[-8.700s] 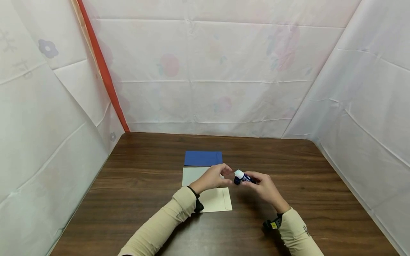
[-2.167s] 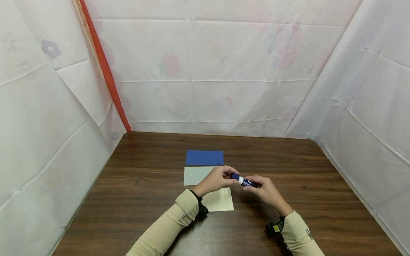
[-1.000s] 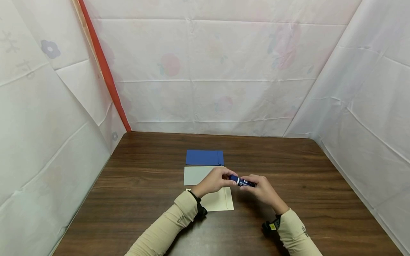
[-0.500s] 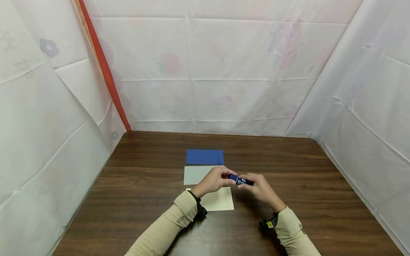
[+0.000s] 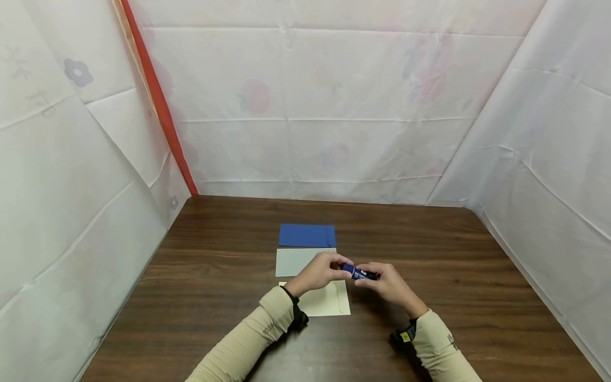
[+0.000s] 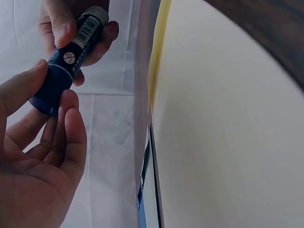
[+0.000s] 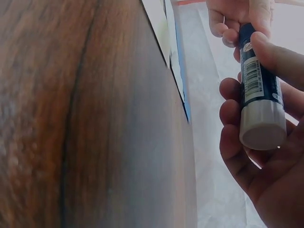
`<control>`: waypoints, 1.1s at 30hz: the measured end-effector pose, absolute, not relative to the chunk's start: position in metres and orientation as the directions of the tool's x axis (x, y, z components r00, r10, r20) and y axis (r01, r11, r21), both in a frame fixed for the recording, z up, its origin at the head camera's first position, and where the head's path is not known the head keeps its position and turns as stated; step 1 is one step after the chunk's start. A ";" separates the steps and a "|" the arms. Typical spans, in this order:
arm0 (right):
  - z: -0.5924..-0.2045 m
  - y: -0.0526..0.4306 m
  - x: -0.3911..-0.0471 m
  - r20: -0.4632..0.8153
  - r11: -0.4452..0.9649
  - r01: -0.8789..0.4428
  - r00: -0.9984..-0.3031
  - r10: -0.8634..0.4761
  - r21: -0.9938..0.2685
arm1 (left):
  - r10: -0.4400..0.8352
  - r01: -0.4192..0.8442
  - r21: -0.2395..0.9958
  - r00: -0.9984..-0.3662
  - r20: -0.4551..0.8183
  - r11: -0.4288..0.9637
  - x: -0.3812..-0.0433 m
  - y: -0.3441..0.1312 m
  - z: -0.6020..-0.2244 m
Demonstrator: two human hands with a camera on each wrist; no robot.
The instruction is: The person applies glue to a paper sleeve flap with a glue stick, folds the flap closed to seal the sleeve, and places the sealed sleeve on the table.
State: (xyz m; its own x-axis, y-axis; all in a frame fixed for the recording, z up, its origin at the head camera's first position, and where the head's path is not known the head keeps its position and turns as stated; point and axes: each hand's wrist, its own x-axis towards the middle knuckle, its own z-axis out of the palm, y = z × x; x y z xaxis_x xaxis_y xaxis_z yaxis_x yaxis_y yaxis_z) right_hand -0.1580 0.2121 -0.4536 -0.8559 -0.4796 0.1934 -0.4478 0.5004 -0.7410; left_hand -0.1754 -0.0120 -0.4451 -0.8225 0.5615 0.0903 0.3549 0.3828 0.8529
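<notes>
A dark blue glue stick (image 5: 365,274) with a barcode label is held above the table by both hands. My left hand (image 5: 319,272) pinches its blue cap (image 6: 53,85) between thumb and fingers. The cap sits on the tube, with a thin pale ring at the joint. My right hand (image 5: 389,284) grips the body near the white base (image 7: 263,124). Under and beside my left forearm lies a cream envelope (image 5: 329,302). Just behind it a pale green envelope (image 5: 292,262) is partly covered by the left hand, and a blue envelope (image 5: 305,235) lies farthest back.
The envelopes lie in a column on a dark wood table (image 5: 215,254). White patterned sheets (image 5: 305,106) hang behind the table and on both sides, with a red strip (image 5: 162,111) at the back left corner.
Earlier the glue stick's white end was bare and the cap apart from it. The left hand then brought the cap to the tube, and the white gap closed. The envelopes stayed put.
</notes>
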 end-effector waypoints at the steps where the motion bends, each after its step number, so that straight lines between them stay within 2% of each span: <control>1: -0.454 0.212 -0.158 0.195 0.502 -0.450 -0.856 -0.479 -0.739 | 0.560 0.352 0.852 -0.824 0.086 0.387 -0.175 -0.012 -0.445; 14: -0.447 0.209 -0.161 0.277 0.485 -0.528 -0.822 -0.497 -0.697 | 0.536 0.372 0.837 -0.836 0.115 0.401 -0.175 -0.011 -0.442; 26: -0.449 0.206 -0.160 0.244 0.483 -0.497 -0.835 -0.494 -0.721 | 0.561 0.398 0.826 -0.818 0.123 0.399 -0.175 -0.014 -0.440; 33: -0.452 0.206 -0.161 0.179 0.518 -0.450 -0.854 -0.489 -0.727 | 0.537 0.343 0.846 -0.839 0.081 0.408 -0.173 -0.016 -0.443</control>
